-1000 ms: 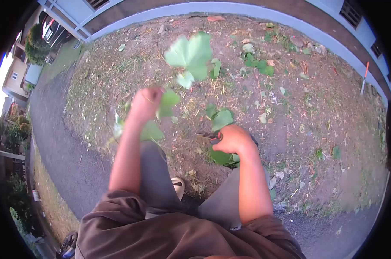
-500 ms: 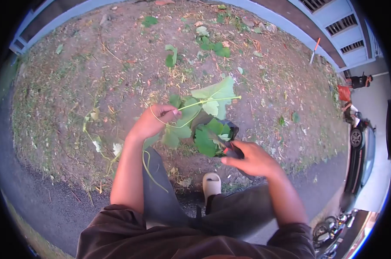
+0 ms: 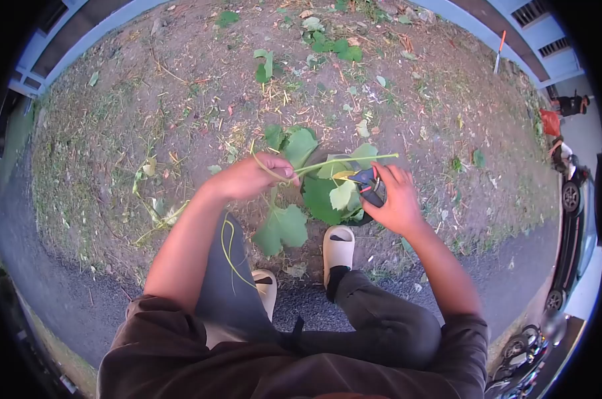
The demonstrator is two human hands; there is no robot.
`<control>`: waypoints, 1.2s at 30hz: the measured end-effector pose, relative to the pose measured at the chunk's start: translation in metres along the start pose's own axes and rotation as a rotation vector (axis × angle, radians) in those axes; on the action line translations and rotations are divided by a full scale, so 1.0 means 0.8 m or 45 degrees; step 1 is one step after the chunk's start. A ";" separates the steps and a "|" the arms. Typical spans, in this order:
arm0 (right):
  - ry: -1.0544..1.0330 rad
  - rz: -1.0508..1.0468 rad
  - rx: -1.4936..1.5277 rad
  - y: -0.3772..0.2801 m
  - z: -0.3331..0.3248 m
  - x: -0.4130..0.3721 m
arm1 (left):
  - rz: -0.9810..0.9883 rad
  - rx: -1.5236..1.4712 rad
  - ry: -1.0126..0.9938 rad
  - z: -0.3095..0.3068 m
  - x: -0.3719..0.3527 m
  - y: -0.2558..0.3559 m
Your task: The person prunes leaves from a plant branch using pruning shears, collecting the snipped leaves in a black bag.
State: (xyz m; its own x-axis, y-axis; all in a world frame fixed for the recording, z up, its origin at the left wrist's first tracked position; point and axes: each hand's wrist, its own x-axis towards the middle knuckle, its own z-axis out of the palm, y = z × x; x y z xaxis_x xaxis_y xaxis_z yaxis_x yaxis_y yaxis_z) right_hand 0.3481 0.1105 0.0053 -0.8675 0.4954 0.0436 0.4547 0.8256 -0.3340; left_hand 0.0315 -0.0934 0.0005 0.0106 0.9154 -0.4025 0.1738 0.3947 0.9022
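My left hand is closed around a green vine stem, which stretches out to the right past the fingers. Broad lobed leaves hang about it, one leaf drooping below the hand. In my right hand are pruning shears with dark handles and red-orange accents. Their head points left, right beside a yellowish part and a small pale leaf, just under the stem. A larger dark green leaf lies behind, partly covering a black object below the shears.
Loose leaves and clippings are scattered over the bare soil. A trailing vine lies at the left. An orange-handled tool leans by the wall. A parked car, motorcycles and people stand at the right. My pale slides are below.
My right hand has risen from the dark green leaves, bringing the shears up near the stem. My left hand has shifted right with the vine, and one leaf now hangs lower.
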 end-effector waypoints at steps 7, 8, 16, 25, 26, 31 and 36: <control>-0.164 -0.067 0.303 0.024 0.000 0.017 | -0.075 0.035 -0.109 -0.004 0.021 0.002; -0.162 -0.145 0.294 0.027 0.000 0.019 | -0.103 0.033 -0.169 -0.006 0.025 0.001; -0.243 -0.240 0.058 0.072 -0.010 0.035 | 0.144 0.321 0.046 -0.008 0.038 -0.024; -0.104 -0.070 0.208 0.123 0.014 -0.013 | -0.105 0.173 -0.099 0.010 0.050 0.016; -0.068 -0.087 0.212 0.124 0.009 -0.013 | -0.107 0.191 -0.133 0.008 0.051 0.013; -0.054 -0.066 0.250 0.092 0.006 -0.013 | -0.024 0.201 -0.182 0.014 0.060 0.004; -0.134 -0.146 0.258 0.067 0.013 0.003 | -0.134 0.125 -0.236 0.030 0.061 0.009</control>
State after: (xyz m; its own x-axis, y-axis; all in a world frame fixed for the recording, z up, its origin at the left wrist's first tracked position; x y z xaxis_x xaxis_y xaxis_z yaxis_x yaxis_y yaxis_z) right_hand 0.3683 0.1530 -0.0222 -0.9321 0.3621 -0.0023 0.3115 0.7986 -0.5150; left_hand 0.0568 -0.0480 -0.0162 0.1668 0.8357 -0.5232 0.2786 0.4691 0.8381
